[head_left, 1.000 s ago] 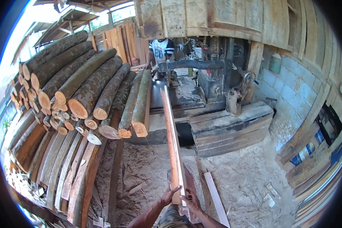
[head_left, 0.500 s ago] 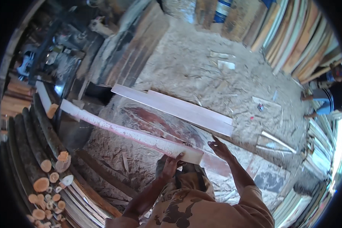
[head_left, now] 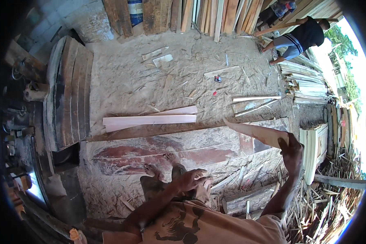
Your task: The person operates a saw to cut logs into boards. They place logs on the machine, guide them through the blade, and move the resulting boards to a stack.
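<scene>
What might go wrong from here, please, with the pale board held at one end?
The board might tip or slip, since only the right hand grips it, near one end; the left hand is off it.

The feet look bare, and wood scraps lie on the ground nearby, so a splinter or cut seems possible.

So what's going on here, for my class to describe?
The person's right hand grips one end of a slab, held out to the right. The left hand is in front of the body and appears empty. Two pale boards lie crossed on the floor, and someone in black stands farther off, at the upper right.
</scene>
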A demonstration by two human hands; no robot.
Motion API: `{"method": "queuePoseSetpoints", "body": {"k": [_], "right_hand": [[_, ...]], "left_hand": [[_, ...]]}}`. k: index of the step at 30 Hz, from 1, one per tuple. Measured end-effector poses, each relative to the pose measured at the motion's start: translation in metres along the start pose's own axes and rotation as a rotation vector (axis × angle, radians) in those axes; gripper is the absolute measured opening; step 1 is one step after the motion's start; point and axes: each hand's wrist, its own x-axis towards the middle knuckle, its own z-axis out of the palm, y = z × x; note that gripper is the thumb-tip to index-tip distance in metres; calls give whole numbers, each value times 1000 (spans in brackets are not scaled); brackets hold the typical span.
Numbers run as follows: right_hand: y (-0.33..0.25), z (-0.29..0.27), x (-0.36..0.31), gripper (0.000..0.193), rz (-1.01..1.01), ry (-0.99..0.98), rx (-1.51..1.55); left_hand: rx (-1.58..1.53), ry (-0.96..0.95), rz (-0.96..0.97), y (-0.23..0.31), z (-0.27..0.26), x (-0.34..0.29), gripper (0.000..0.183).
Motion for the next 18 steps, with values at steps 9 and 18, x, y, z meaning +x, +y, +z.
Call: {"method": "queuePoseSetpoints", "body": {"k": [9, 18], "right_hand": [[116, 393, 67, 42, 384, -523, 195], [-351, 605, -189, 37, -207, -1653, 202]], "left_hand": [[-89, 1210, -334, -138, -139, -283, 37], [-480, 1670, -539, -184, -115, -476, 55]]}}
